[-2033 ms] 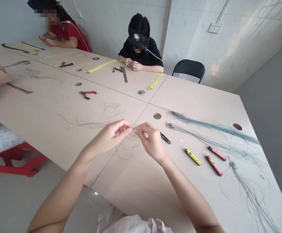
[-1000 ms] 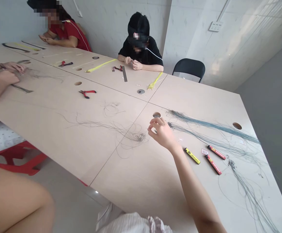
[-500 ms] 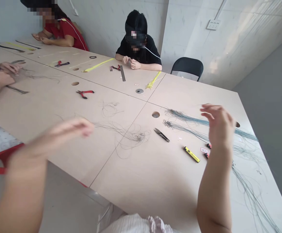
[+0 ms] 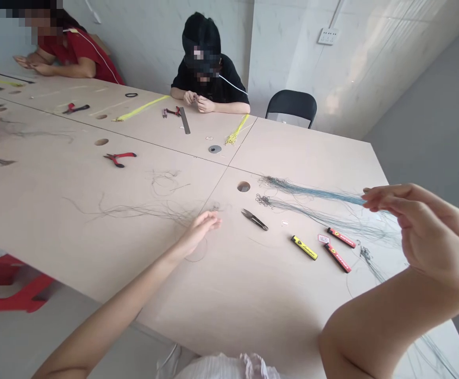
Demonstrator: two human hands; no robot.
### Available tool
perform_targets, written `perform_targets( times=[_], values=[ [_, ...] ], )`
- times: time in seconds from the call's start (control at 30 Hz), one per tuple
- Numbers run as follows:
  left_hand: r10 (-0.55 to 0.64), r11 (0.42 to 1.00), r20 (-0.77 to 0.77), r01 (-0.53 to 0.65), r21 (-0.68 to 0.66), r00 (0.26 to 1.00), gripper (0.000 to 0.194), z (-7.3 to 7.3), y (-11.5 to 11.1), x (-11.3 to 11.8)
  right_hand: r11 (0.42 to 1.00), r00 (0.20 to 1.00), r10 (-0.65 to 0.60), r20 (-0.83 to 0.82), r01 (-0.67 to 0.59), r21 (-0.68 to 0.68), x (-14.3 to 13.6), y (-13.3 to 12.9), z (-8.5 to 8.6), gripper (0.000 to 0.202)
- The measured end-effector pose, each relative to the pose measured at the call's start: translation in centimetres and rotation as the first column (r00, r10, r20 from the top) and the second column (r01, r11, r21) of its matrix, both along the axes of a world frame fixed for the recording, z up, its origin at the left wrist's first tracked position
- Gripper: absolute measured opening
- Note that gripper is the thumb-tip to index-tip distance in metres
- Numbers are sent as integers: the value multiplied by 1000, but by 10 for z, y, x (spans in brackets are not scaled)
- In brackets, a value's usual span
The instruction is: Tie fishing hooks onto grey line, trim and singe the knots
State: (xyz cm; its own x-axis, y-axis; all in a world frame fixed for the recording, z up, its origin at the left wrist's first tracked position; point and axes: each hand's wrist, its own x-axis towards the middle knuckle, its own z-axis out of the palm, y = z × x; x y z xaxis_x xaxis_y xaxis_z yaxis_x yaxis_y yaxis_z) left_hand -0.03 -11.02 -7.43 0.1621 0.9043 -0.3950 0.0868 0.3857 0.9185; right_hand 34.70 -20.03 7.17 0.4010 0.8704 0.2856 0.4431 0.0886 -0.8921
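Observation:
My left hand (image 4: 201, 229) reaches over the table to the curled end of a tangle of thin dark lines (image 4: 146, 210). Its fingers are bunched together at the tangle and cover part of it; what they pinch is too fine to make out. My right hand (image 4: 435, 231) is raised at the right, thumb and fingertips pressed together, with a tiny dark bit at the tips. Beyond it lie a blue-green bundle of lines (image 4: 320, 193) and a second bundle (image 4: 306, 213), both with dark curled ends. Thread snips (image 4: 255, 220) lie between my hands.
A yellow lighter-shaped stick (image 4: 304, 247) and two red ones (image 4: 337, 258) lie near my right arm. Red-handled pliers (image 4: 119, 159) lie at the left. A person in black (image 4: 213, 73) sits opposite, another in red (image 4: 73, 58) farther left. The table has round holes (image 4: 243, 186).
My left hand has moved right and forward to the tangle of lines. My right hand has moved right, uncovering the red sticks. The view has turned slightly right.

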Motion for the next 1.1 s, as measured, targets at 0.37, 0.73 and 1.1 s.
perform_targets(
  times=[0.37,0.73,1.1],
  values=[
    [-185,924,-115,212,318,976,27,104,-14,29,660,719,695,-12,-632,406,-40,15,2,36],
    [-322,789,-121,337,515,939,23,155,-19,63,862,873,408,267,-465,201,-81,10,8,9],
    [-340,855,9,305,421,940,30,142,-7,70,858,774,37,632,-349,376,-106,22,-8,16]
  ],
)
